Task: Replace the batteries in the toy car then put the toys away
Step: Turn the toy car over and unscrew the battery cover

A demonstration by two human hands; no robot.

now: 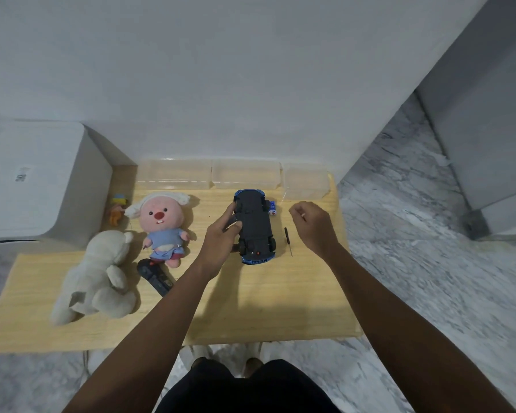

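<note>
Blue plastic toy car [255, 226] lies belly-up, left hand [221, 235] gripping its side; right hand [312, 223] curled, apparently pinching something tiny. Black screwdriver [288, 240] beneath it; toys not yet stowed.

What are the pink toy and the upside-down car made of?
The pink toy looks like soft plush fabric: fuzzy, matte, with a floppy body. The toy car looks like hard plastic: a smooth dark underside with a shiny blue rim. The left hand holds it.
</note>
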